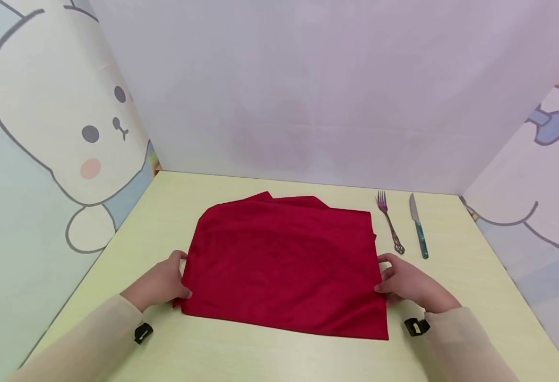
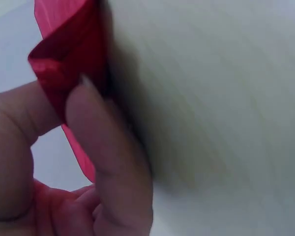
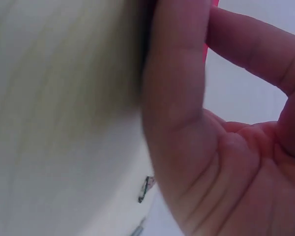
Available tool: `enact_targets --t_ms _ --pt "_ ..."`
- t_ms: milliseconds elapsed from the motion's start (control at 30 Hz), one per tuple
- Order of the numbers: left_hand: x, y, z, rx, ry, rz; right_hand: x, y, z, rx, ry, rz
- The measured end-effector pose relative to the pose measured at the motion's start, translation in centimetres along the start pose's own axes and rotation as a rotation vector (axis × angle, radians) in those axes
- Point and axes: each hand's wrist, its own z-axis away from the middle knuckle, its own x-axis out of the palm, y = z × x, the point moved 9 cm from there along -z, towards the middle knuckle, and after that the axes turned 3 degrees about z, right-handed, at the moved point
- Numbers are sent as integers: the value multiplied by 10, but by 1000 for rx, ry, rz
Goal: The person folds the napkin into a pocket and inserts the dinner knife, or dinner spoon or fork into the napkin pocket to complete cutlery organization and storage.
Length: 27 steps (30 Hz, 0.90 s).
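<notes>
A red cloth [image 1: 284,265] lies folded on the table, its back edge uneven with layers peeking out. At its left side my left hand [image 1: 164,281] pinches the edge between thumb and fingers; in the left wrist view the cloth's folded corner [image 2: 73,64] sits between thumb and forefinger. On the opposite side my right hand [image 1: 405,281] grips the right edge, thumb on top. The right wrist view shows only a sliver of red behind the fingers [image 3: 174,73], most of the cloth being hidden there.
A fork [image 1: 390,223] with an ornate handle and a knife [image 1: 419,225] with a teal handle lie beside each other at the back right of the pale wooden table [image 1: 279,355]. Pale curtain walls [image 1: 308,95] with cartoon figures enclose the table at the back and sides.
</notes>
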Motion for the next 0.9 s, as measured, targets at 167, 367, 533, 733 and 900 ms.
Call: enact_targets --t_ms 167,367,533,733,900 --pt "-11 8 -2 -8 21 -124 -18 -10 -5 0 87 195" --pt "-50 53 -24 84 100 -288 -35 -51 -16 -130 191 475" --pt "-58 109 -62 228 125 -349 -10 -83 -31 -300 170 643" --pt "-37 154 -119 418 83 -504 34 -100 -38 -406 87 791" --pt "-20 172 -159 426 41 -579 57 -99 -35 -422 2 813"
